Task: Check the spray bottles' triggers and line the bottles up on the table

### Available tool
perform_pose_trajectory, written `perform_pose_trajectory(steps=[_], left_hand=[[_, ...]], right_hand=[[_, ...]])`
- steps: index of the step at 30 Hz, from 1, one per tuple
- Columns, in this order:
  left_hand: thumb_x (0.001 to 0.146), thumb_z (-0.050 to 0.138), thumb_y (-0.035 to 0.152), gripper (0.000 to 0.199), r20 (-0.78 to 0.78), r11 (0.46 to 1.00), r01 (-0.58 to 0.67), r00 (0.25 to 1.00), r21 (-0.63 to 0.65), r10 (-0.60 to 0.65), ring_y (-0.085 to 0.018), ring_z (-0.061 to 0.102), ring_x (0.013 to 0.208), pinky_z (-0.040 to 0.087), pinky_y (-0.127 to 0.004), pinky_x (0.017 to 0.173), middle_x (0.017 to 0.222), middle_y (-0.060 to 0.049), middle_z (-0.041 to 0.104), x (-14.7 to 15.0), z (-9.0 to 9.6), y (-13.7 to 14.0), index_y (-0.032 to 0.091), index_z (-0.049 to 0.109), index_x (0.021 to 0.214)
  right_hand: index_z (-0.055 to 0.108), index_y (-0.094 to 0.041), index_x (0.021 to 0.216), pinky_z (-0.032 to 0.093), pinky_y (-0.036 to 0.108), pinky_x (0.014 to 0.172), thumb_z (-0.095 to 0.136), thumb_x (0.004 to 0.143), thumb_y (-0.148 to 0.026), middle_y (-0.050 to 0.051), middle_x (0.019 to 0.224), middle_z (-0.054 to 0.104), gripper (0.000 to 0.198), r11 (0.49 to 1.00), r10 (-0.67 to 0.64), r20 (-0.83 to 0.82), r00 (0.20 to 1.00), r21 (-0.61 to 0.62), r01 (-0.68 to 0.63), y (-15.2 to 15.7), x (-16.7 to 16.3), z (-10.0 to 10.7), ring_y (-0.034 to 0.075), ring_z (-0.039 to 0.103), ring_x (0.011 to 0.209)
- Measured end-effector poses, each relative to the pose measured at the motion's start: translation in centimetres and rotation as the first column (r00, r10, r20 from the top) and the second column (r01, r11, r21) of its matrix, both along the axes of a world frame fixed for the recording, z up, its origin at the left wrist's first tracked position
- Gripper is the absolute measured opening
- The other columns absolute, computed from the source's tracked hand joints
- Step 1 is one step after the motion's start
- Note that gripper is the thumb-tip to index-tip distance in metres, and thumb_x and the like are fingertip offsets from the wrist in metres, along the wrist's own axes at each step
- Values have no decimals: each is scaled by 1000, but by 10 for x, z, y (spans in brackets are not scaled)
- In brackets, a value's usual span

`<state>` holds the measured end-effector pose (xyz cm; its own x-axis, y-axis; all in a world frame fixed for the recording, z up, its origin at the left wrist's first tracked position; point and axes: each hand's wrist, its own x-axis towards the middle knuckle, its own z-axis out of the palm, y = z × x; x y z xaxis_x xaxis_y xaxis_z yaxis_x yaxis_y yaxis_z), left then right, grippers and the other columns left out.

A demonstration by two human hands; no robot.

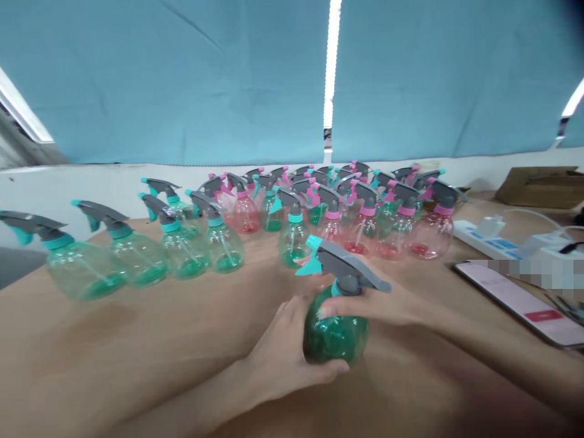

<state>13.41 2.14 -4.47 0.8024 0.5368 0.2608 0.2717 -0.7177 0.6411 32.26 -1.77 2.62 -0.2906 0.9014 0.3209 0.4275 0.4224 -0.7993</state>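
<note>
A green spray bottle [337, 331] with a grey and turquoise trigger head is held in front of me, tilted a little. My left hand [292, 347] wraps round the lower body from the left, its thumb across the near side. Around the bottle's neck, from the right, closes my right hand [378, 304], thumb on the shoulder; its other fingers are mostly hidden behind the bottle. Just beyond stands another green spray bottle [294, 240] with a turquoise collar. Pink spray bottles [433, 234] stand behind my right hand.
Several green spray bottles [182, 249] line the table's left side, and a mixed pink and green group fills the back middle. At right lie a phone [515, 301], a white power strip [486, 240] with cables, and a brown cardboard box [541, 187]. A blue curtain [205, 79] hangs behind.
</note>
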Motion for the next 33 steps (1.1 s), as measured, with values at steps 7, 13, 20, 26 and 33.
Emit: perform_pose_trajectory(steps=[7,13,20,26,33], left_hand=[[68,75,34,79,43,998,42,998,41,-43,-35,49,120,38,-54,99,131,-9,52,30,-1,11,27,32,134],[70,74,41,84,10,1000,20,1000,15,-20,-36,44,126,37,-55,102,137,-10,47,32,-6,18,28,29,139],[83,64,51,77,-155,992,-21,987,126,40,-32,43,127,35,-52,104,137,-12,48,23,-12,23,22,28,144],[89,58,38,62,-308,965,-28,945,261,111,-33,36,133,32,-54,106,145,-14,41,16,-18,27,18,35,143],[90,55,40,53,-344,951,20,935,309,92,-34,36,133,32,-55,106,145,-16,41,17,-15,27,16,46,137]], right_hand=[[56,-26,103,49,35,81,63,81,-46,2,103,61,31,999,11,-375,927,-44,-29,5,11,-9,18,59,89],[60,-25,100,50,36,80,63,81,-45,3,98,63,28,997,21,-372,928,-62,-48,16,16,-8,18,61,86],[59,-25,93,44,26,60,59,84,-47,-3,73,57,24,997,-80,-212,974,-11,79,28,31,-13,13,54,65],[62,-26,101,45,28,62,51,88,-48,-1,81,62,27,986,-154,-204,967,28,163,33,46,-25,15,57,68],[60,-28,112,49,30,62,51,87,-50,1,83,65,34,981,-191,-163,968,-10,192,31,45,-27,17,60,70]])
